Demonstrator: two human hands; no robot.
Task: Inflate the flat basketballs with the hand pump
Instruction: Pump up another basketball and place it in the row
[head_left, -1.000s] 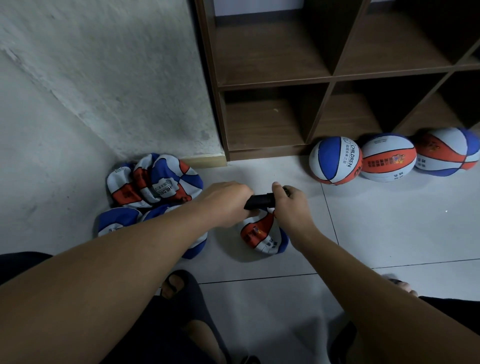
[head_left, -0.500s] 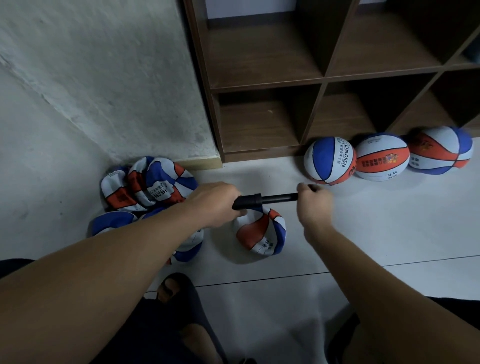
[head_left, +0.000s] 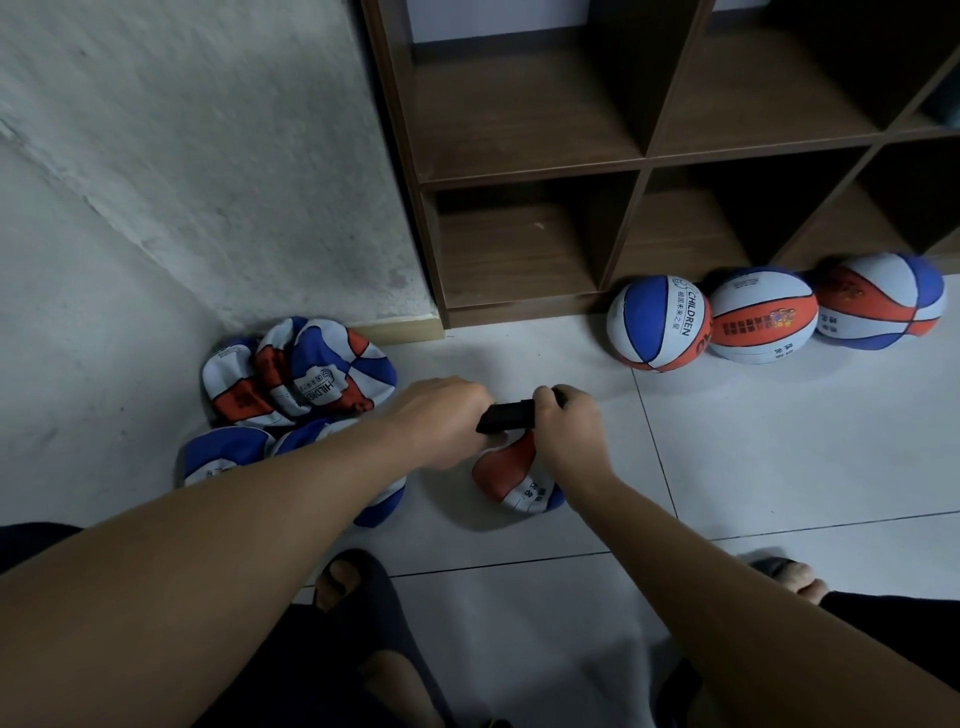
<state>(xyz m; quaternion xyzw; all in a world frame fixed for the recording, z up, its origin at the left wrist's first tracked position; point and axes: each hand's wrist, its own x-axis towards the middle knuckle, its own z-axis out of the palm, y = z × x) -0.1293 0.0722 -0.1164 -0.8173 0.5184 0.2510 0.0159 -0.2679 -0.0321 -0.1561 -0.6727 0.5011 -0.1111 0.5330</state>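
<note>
A black hand pump (head_left: 506, 415) lies level above a partly flat red, white and blue basketball (head_left: 511, 475) on the floor tiles. My left hand (head_left: 441, 415) grips the pump's barrel. My right hand (head_left: 566, 423) grips the handle, pushed in against the barrel so no rod shows. The joint between pump and ball is hidden under my hands. A heap of flat basketballs (head_left: 296, 379) lies left, by the wall. More flat ones (head_left: 223, 457) lie partly under my left forearm.
Three round basketballs (head_left: 660, 325) (head_left: 761, 317) (head_left: 878, 301) stand in a row against the foot of a brown wooden cubby shelf (head_left: 639, 166). A rough grey wall (head_left: 182, 156) fills the left. My sandalled feet (head_left: 353, 582) (head_left: 784, 574) rest on the white tiles below.
Half a second ago my right hand had pulled the handle out to the right with the rod showing. Now it has pushed the handle back in against the barrel.
</note>
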